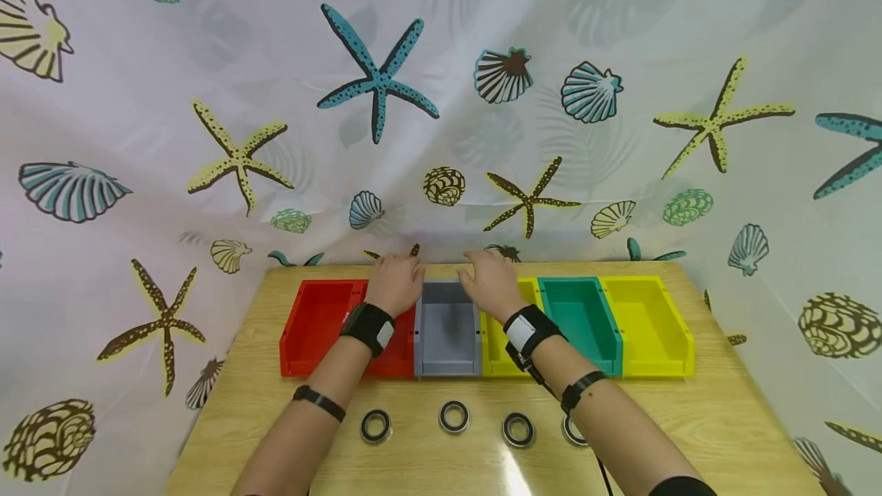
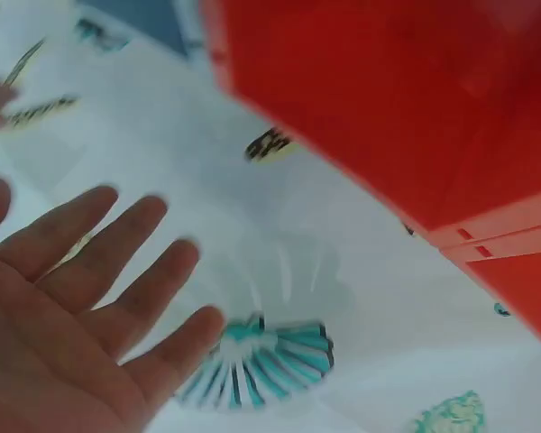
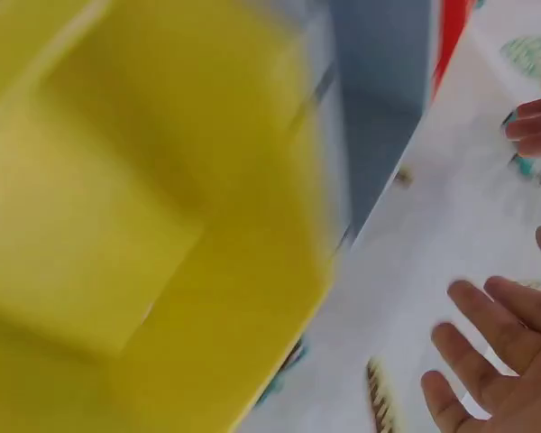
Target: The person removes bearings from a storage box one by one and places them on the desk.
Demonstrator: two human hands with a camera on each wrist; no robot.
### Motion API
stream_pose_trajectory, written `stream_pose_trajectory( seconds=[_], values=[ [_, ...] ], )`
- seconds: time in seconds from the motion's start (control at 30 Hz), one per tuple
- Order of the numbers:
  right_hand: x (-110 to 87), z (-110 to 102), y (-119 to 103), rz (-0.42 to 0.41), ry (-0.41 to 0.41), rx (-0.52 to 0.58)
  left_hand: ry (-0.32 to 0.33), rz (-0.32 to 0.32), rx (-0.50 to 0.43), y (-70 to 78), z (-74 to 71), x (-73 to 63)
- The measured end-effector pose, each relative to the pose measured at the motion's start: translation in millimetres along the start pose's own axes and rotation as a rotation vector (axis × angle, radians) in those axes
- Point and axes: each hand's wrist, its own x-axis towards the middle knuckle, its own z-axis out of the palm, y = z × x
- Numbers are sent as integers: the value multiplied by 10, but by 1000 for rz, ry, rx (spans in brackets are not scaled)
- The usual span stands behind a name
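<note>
My left hand (image 1: 397,284) reaches above the back of the inner red bin (image 1: 390,358), its fingers spread and holding nothing in the left wrist view. Over the back of the inner yellow bin (image 1: 501,350) is my right hand (image 1: 494,282), also with extended fingers and nothing between them. A grey bin (image 1: 448,327) shows between the two hands. In front of the row lie several ring-shaped ball bearings (image 1: 454,403), dark with metal rims, spaced apart across the table. The rightmost bearing (image 1: 570,435) is partly hidden by my right forearm.
The row continues with an outer red bin (image 1: 313,327) at left, then a green bin (image 1: 582,320) and an outer yellow bin (image 1: 644,320) at right. All stand on a wooden table (image 1: 234,419). A shell-patterned cloth (image 1: 441,136) hangs behind and beside it.
</note>
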Motion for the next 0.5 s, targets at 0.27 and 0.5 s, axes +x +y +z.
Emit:
stream_pose_trajectory(
  seconds=[0.27,0.5],
  values=[
    [-72,356,-784,-177,44,36,259,-125,-93,-124,-223,-810],
    [-191,586,-1313,-48,-102,283,284,-307,-214,-131,-232,-1580]
  ],
)
